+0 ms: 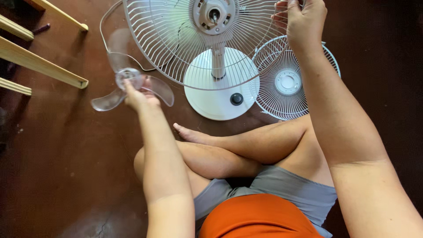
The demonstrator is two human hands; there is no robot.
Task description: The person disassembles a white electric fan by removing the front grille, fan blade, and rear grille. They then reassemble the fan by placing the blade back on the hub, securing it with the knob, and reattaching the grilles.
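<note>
Left hand [136, 94] is clenched on the hub of the clear three-lobed plastic fan blade [128, 83], held off the floor at left, just beside the rim of the white wire rear guard [163, 53]. Right hand [302, 24] is curled over that guard's rim at far right, fingers grasping the wire.

Risks, as I judge them:
- Blade is gripped at the hub only, with the lobes sticking out unsupported. A knock against the guard wires or the wooden slats could chip or crack a lobe.
- The bare motor shaft [214, 15] sticks out at the guard's centre. A blade brought in crooked could jam or scrape on it.
- The fan stands on its round white plastic base [220, 94] and is steadied by one hand high up. A pull on the rim could tip it toward the crossed legs [229, 152].
- The white power cord [105, 26] loops on the floor at far left and could snag the blade.
- The loose white wire front guard [288, 83] lies flat on the floor at right, near the knee. A shift of weight could bend it.

Count: 1 blade with 3 lobes, 2 guards, 1 base with 1 dark knob [236, 98], 1 cord, 4 light wooden slats [42, 66] at far left.
</note>
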